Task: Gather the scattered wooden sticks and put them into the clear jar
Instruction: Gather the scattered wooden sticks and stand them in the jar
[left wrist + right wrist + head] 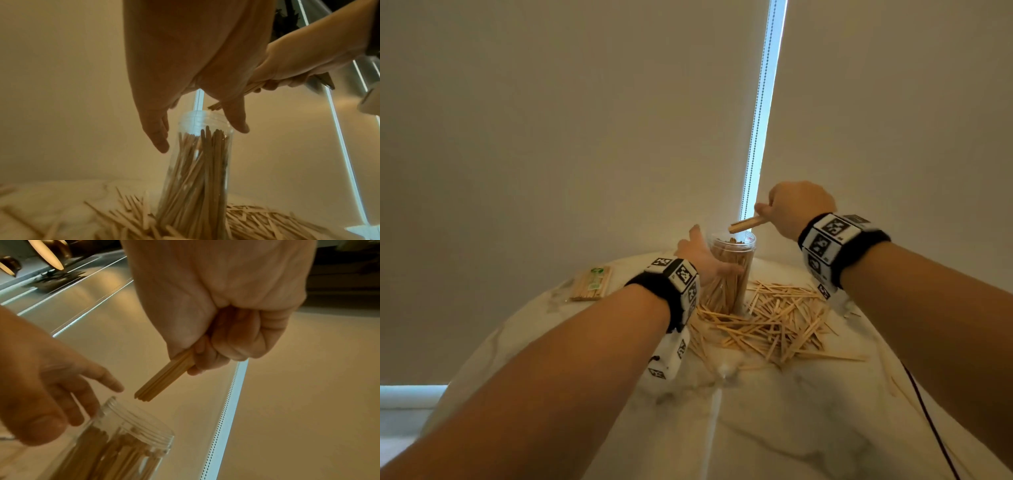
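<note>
A clear jar (729, 274) (197, 178) (133, 434) stands on the marble table (756, 411), packed with upright wooden sticks. My left hand (702, 255) (201, 137) (82, 394) cups its upper part, with straight fingers on one side and the thumb on the other. Just above the jar's open mouth, my right hand (767, 214) (197, 360) grips a small bundle of sticks (744, 224) (164, 378) (213, 106), angled down toward the opening. Several loose sticks (774, 318) (267, 219) lie scattered around the jar's base, mostly to its right.
A wrapped packet of sticks (590, 282) lies at the table's back left. A dark cable (928, 418) runs along the table's right edge. Behind the table hang roller blinds with a bead cord (760, 113). A few stray sticks lie near the right edge.
</note>
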